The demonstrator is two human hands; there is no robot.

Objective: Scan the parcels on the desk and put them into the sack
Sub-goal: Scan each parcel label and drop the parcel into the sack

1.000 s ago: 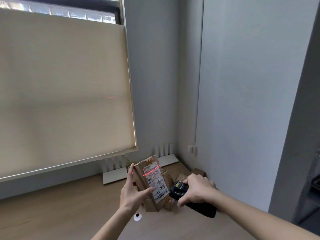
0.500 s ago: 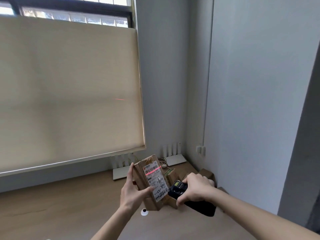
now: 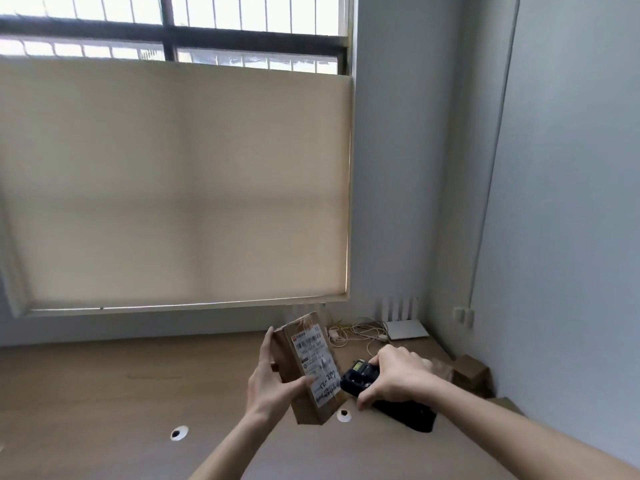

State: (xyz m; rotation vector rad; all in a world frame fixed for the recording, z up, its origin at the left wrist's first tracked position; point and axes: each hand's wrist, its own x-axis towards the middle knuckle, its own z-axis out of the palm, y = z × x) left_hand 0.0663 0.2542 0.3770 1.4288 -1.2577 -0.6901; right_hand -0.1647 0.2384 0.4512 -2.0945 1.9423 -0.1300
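Parcel (image 3: 304, 367), rectangular brown cardboard, white label

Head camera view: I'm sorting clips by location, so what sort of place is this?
Probably a small office or mailroom corner. A wooden desk stands under a window with a roller blind, a white router with cables sits by the wall, and cardboard parcels wait in the corner.

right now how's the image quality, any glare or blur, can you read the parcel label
Head view: bare window strip above the blind is blown out; wide-angle lens bends the blind's edges; parcel label is motion-smeared, print unreadable; scanner is dark with little detail.
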